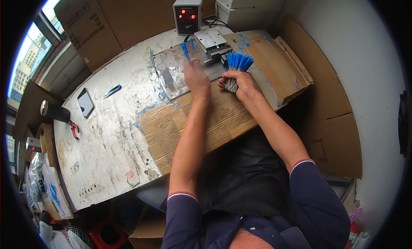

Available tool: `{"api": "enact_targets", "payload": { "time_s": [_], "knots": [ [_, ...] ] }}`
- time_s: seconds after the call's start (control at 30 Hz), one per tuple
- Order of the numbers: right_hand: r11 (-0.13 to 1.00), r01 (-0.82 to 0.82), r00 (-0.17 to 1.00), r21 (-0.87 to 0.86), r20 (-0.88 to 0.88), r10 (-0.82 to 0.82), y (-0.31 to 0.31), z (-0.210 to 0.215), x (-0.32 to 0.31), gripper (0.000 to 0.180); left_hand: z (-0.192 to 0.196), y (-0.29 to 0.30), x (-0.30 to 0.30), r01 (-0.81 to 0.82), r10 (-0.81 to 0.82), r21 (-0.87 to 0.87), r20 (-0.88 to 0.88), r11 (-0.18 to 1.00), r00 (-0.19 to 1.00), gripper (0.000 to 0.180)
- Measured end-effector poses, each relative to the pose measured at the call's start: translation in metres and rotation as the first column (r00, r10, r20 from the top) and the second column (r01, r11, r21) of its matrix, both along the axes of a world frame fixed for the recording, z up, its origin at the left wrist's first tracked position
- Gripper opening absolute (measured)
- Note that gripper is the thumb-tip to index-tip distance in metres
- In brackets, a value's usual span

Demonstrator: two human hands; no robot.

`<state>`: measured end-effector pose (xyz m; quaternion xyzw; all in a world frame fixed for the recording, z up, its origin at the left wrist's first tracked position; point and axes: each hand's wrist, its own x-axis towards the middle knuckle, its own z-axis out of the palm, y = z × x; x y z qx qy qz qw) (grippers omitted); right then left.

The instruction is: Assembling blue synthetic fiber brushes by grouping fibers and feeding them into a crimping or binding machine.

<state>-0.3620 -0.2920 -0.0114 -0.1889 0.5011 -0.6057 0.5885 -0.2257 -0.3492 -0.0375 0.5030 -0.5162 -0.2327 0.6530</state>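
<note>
My right hand point(240, 83) grips a bundle of thin rods with blue tips point(237, 65), held upright like a fan over the cardboard sheet. My left hand point(195, 76) is raised beside it, pinching one or two blue-tipped rods point(186, 50) that point toward a small metal press block point(211, 42) on a worn metal plate point(171, 73). Both forearms reach up from the lower edge over a corrugated cardboard mat point(171, 129).
A grey box with a red digit display point(187, 16) stands behind the press. On the scuffed white table point(107, 141) lie a phone point(85, 102), a blue pen-like tool point(112, 91), red-handled pliers point(74, 129) and a dark cylinder point(55, 111). Cardboard boxes line the back and right.
</note>
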Motion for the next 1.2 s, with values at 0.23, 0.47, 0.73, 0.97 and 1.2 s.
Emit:
{"api": "enact_targets", "payload": {
  "time_s": [0.23,0.47,0.73,0.97,1.2],
  "knots": [
    [0.985,-0.053,0.984,-0.162,-0.179,0.024,0.004,-0.003,-0.006,0.013,-0.011,-0.001,-0.004,0.155,-0.149,-0.058,0.099,0.986,0.984,0.013],
    [0.960,-0.110,0.935,-0.258,-0.354,0.012,0.005,-0.003,-0.002,0.016,-0.010,0.007,-0.014,0.256,-0.257,0.026,0.052,0.966,0.965,0.010],
    [0.998,0.015,0.927,-0.058,-0.373,-0.036,-0.018,-0.005,-0.019,0.011,-0.002,0.005,0.002,0.050,-0.050,0.016,-0.002,0.999,0.999,0.016],
    [0.999,0.036,0.932,-0.027,-0.359,-0.044,-0.027,-0.004,-0.016,0.011,-0.004,0.004,0.004,0.024,-0.024,0.016,0.009,1.000,1.000,0.017],
    [0.998,0.056,0.915,0.020,-0.402,-0.043,-0.033,-0.001,-0.016,0.011,0.004,0.010,0.002,-0.078,0.076,0.023,0.073,0.997,0.994,0.014]
  ]
}}
